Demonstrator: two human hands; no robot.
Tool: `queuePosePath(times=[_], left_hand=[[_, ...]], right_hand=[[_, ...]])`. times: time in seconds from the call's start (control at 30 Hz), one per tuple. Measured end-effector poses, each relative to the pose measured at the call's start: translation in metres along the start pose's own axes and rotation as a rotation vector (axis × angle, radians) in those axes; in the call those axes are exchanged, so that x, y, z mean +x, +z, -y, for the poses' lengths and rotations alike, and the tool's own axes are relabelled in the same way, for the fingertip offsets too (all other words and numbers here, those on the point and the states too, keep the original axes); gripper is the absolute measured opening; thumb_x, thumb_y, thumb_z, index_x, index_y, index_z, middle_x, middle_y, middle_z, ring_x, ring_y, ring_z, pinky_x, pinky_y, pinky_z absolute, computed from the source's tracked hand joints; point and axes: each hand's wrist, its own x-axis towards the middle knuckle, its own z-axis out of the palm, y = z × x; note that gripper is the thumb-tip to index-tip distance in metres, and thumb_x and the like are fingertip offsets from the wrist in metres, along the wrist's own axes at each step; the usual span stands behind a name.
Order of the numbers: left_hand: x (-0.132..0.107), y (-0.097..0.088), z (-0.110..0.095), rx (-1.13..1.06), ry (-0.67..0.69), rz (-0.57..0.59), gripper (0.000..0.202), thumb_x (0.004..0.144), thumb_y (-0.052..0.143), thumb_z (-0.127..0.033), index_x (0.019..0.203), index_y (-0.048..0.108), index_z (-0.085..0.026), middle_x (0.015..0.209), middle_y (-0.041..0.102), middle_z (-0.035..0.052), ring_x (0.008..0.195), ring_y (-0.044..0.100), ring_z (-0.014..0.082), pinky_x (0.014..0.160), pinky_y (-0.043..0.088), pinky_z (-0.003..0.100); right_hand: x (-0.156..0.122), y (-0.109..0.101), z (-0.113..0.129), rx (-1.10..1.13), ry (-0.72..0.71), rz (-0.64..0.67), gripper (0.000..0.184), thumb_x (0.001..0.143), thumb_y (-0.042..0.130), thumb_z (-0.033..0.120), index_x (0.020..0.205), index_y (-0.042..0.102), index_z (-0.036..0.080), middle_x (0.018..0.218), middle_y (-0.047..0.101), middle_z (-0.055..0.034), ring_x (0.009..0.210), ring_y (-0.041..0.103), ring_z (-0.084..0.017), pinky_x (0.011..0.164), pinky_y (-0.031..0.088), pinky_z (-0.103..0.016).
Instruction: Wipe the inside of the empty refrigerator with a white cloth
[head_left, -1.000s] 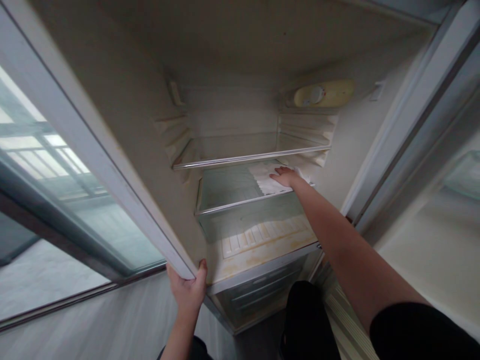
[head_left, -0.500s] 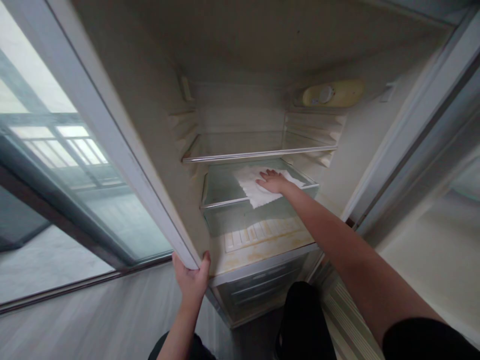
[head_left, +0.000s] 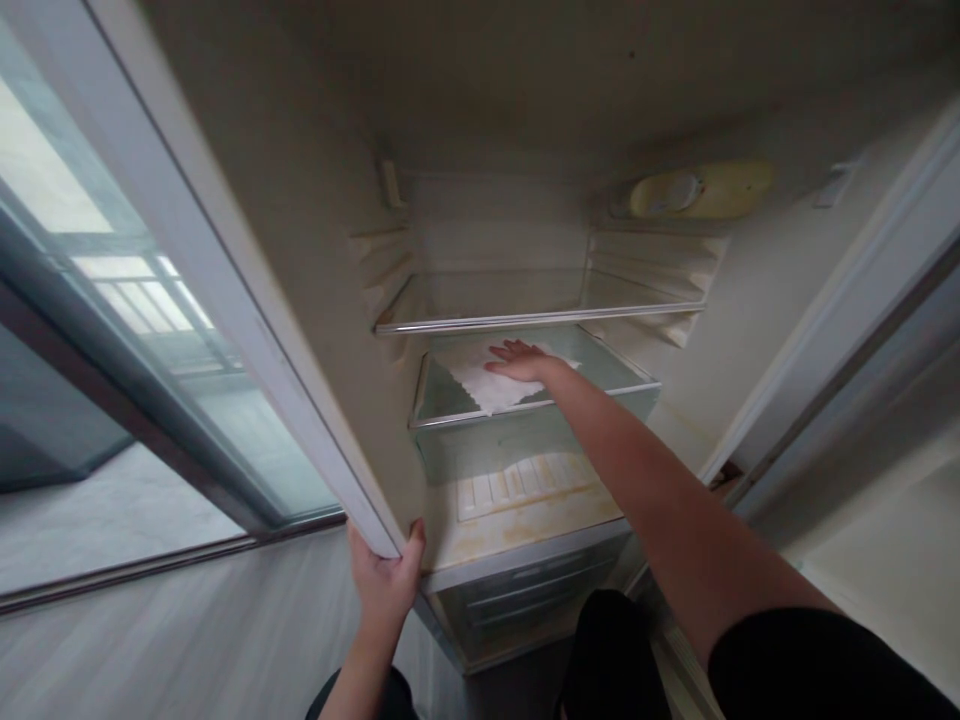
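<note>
My right hand (head_left: 523, 362) lies flat with its fingers spread on a white cloth (head_left: 481, 384). The cloth rests on the lower glass shelf (head_left: 619, 366) inside an open refrigerator, and one corner reaches the shelf's front rim. My left hand (head_left: 386, 582) grips the front edge of the refrigerator's left side wall (head_left: 330, 440) low down, with the thumb on the inner face and the fingers around the outside.
An upper glass shelf (head_left: 540, 318) sits above my right hand. A yellowish lamp cover (head_left: 727, 190) is on the right wall. Yellow stains mark the refrigerator floor (head_left: 517, 525), above a lower drawer compartment (head_left: 540, 600). At left is a sliding glass door (head_left: 247, 420).
My right hand and the cloth under it have slid left across the lower shelf. My left hand keeps its grip on the side wall. The view has shifted slightly.
</note>
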Motion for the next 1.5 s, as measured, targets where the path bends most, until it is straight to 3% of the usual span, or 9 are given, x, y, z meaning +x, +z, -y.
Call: queuePosePath(times=[0.13,0.3,0.47,0.7,0.9,1.23,1.4,1.5], left_hand=[[-0.003,-0.002,0.003,0.019,-0.008,-0.009,0.058,0.081,0.074,-0.049,0.127,0.059,-0.017,0.115,0.065,0.0135,0.111,0.064,0.0322,0.107,0.050,0.052],[-0.006,-0.002,0.006,0.017,-0.012,-0.010,0.054,0.080,0.074,-0.048,0.121,0.062,-0.015,0.112,0.066,0.0149,0.109,0.066,0.0330,0.100,0.054,0.051],[-0.008,0.000,0.007,-0.010,-0.051,-0.019,0.055,0.079,0.075,-0.049,0.120,0.062,-0.016,0.107,0.068,0.0130,0.106,0.068,0.0314,0.099,0.056,0.049],[-0.010,0.002,0.013,-0.032,-0.070,-0.015,0.054,0.079,0.076,-0.051,0.117,0.064,-0.015,0.103,0.068,0.0130,0.101,0.069,0.0311,0.100,0.055,0.052],[-0.007,0.002,0.010,-0.025,-0.022,-0.014,0.051,0.081,0.074,-0.047,0.120,0.062,-0.017,0.110,0.065,0.0120,0.104,0.066,0.0294,0.098,0.055,0.047],[-0.002,0.002,0.001,-0.035,0.040,-0.003,0.041,0.083,0.073,-0.044,0.112,0.060,-0.019,0.102,0.060,0.0067,0.097,0.062,0.0252,0.092,0.053,0.041],[-0.001,0.004,0.001,-0.035,0.091,-0.032,0.043,0.082,0.073,-0.042,0.115,0.060,-0.018,0.102,0.061,0.0070,0.096,0.062,0.0253,0.091,0.053,0.040],[-0.002,0.004,-0.001,-0.026,0.076,-0.033,0.043,0.082,0.073,-0.042,0.115,0.061,-0.018,0.102,0.061,0.0067,0.096,0.062,0.0254,0.091,0.052,0.040]], right_hand=[[0.018,-0.013,-0.043,-0.017,0.083,0.002,0.078,0.101,0.030,0.071,0.168,0.023,0.032,0.175,0.014,-0.0048,0.162,0.011,-0.030,0.131,0.012,-0.052],[0.030,-0.024,-0.098,-0.029,0.258,-0.006,0.079,0.102,0.027,0.072,0.169,0.019,0.031,0.176,0.011,-0.0060,0.162,0.014,-0.030,0.130,0.014,-0.052],[0.034,-0.020,-0.120,-0.014,0.287,-0.054,0.081,0.100,0.029,0.074,0.168,0.021,0.030,0.175,0.014,-0.0061,0.161,0.016,-0.031,0.131,0.016,-0.052],[0.017,-0.015,-0.112,-0.026,0.346,-0.062,0.080,0.101,0.028,0.072,0.168,0.024,0.029,0.175,0.014,-0.0077,0.161,0.015,-0.033,0.130,0.015,-0.054],[-0.006,-0.014,-0.111,-0.040,0.343,-0.026,0.077,0.103,0.025,0.069,0.168,0.021,0.029,0.175,0.014,-0.0081,0.162,0.012,-0.031,0.130,0.013,-0.053],[-0.040,-0.006,-0.089,-0.090,0.346,-0.072,0.072,0.105,0.022,0.063,0.168,0.025,0.029,0.174,0.018,-0.0106,0.161,0.016,-0.033,0.129,0.016,-0.055],[-0.058,-0.001,-0.066,-0.113,0.255,-0.099,0.068,0.107,0.024,0.059,0.166,0.030,0.028,0.172,0.023,-0.0141,0.159,0.022,-0.037,0.126,0.022,-0.060],[-0.067,0.005,-0.034,-0.118,0.132,-0.099,0.066,0.108,0.026,0.056,0.166,0.032,0.027,0.171,0.025,-0.0163,0.159,0.022,-0.035,0.126,0.022,-0.060]])
